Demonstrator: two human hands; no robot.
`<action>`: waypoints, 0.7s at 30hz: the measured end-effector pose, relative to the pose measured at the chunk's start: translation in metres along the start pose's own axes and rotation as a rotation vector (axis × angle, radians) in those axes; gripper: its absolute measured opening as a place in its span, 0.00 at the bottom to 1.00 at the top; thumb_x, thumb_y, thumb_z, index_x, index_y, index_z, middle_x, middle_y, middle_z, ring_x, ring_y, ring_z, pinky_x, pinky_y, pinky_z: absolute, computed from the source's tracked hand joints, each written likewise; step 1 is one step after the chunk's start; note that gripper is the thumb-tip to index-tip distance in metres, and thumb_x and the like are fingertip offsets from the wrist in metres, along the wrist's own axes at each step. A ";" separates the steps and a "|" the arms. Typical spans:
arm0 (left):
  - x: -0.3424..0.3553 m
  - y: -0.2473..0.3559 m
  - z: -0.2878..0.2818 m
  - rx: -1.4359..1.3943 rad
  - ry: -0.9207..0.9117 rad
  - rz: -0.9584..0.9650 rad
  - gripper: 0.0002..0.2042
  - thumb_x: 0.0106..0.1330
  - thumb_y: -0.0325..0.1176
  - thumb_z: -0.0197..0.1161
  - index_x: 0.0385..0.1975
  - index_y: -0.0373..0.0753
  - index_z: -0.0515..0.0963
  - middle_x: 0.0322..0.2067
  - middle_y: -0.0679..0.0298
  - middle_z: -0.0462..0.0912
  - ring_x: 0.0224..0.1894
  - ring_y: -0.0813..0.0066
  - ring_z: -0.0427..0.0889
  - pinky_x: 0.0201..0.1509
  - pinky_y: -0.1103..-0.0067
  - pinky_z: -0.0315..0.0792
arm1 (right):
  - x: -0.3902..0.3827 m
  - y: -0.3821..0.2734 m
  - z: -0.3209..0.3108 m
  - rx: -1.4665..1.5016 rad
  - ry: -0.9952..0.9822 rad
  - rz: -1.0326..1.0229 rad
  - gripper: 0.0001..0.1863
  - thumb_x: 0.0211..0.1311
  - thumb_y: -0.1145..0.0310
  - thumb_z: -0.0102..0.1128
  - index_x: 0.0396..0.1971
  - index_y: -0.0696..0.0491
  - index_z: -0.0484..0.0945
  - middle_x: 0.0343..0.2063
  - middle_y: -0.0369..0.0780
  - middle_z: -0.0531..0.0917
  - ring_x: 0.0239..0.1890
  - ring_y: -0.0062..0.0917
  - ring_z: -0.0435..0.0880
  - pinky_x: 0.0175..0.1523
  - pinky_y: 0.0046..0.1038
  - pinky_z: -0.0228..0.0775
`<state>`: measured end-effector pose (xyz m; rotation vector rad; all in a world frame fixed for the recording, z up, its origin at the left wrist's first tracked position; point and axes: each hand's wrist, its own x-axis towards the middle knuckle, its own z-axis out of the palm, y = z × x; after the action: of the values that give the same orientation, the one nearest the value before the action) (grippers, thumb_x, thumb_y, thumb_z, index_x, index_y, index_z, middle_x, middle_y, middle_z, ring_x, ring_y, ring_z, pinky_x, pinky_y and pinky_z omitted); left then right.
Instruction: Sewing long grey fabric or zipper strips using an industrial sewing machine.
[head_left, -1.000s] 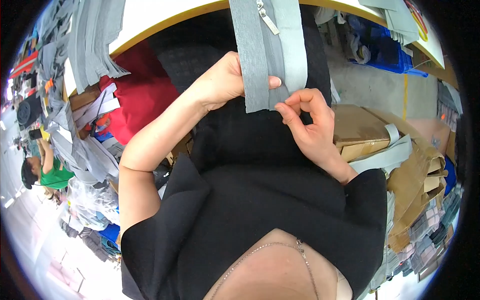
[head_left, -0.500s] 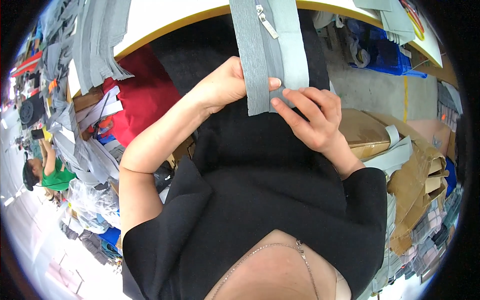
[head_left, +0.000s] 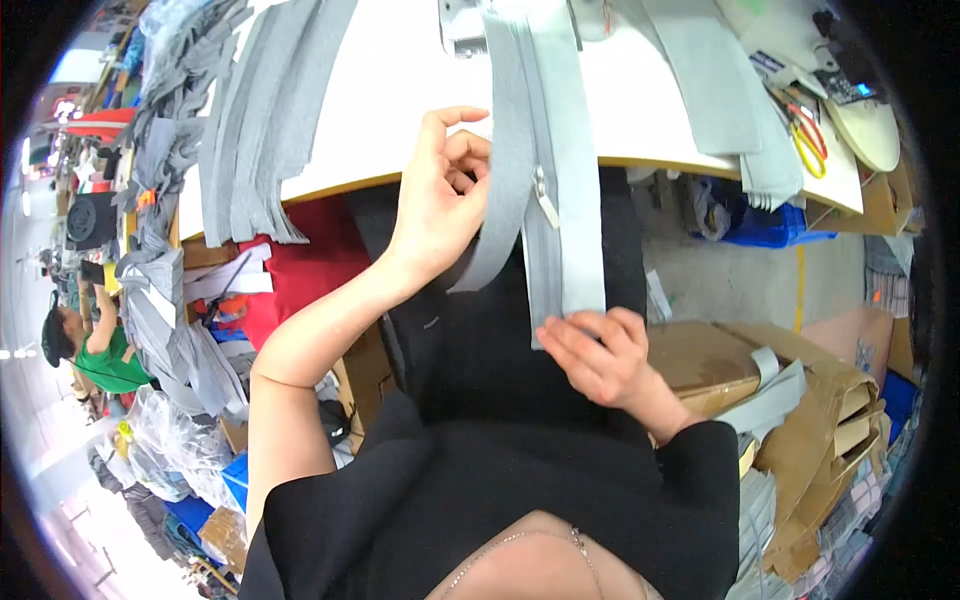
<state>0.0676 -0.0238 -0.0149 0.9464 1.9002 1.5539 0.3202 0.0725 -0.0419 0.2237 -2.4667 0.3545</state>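
Observation:
A long zipper [head_left: 539, 130] runs down from the table with grey fabric strips along its sides. My right hand [head_left: 605, 360] pinches its lower end, where the zipper tape meets the pale strip [head_left: 583, 230]. The metal slider and pull [head_left: 546, 200] lie midway along it. On the left side, the darker grey strip [head_left: 508, 190] curves away from the zipper, its lower end loose. My left hand [head_left: 445, 190] is beside that strip's left edge, fingers apart and loosely curled; the strip partly hides its thumb and fingertips.
Grey strips [head_left: 270, 110] hang over the white table [head_left: 390, 100] at left, pale strips [head_left: 700, 80] at right, near scissors with red and yellow handles [head_left: 808, 140]. A metal machine part [head_left: 465, 30] stands at the top. Cardboard boxes [head_left: 700, 365] lie right; a person in green [head_left: 110, 360] is far left.
More of the table has come into view. My right hand has drawn the zipper's lower end toward me. My left hand has let go and moved up; the dark strip now curls away to the left.

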 end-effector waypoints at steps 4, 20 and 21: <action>0.044 -0.005 -0.010 0.178 0.105 0.304 0.30 0.67 0.13 0.59 0.69 0.40 0.65 0.43 0.64 0.85 0.41 0.79 0.82 0.45 0.82 0.76 | 0.001 0.000 0.002 0.043 -0.018 0.016 0.13 0.54 0.69 0.66 0.39 0.52 0.90 0.43 0.33 0.88 0.42 0.23 0.84 0.46 0.28 0.69; 0.150 -0.019 -0.028 0.354 0.173 0.500 0.06 0.58 0.24 0.73 0.34 0.40 0.90 0.34 0.63 0.87 0.37 0.63 0.85 0.47 0.70 0.76 | 0.001 0.007 0.017 0.168 -0.053 0.058 0.13 0.54 0.71 0.69 0.41 0.51 0.90 0.44 0.32 0.88 0.42 0.23 0.84 0.46 0.28 0.69; 0.148 -0.018 -0.029 0.405 0.163 0.510 0.06 0.58 0.24 0.74 0.34 0.40 0.90 0.34 0.63 0.87 0.37 0.63 0.85 0.47 0.71 0.76 | 0.000 0.009 0.019 0.167 -0.052 0.052 0.13 0.54 0.71 0.69 0.41 0.51 0.90 0.44 0.32 0.88 0.42 0.23 0.84 0.46 0.28 0.69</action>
<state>-0.0515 0.0711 -0.0192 1.6276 2.2622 1.5742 0.3071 0.0750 -0.0577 0.2421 -2.4993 0.5848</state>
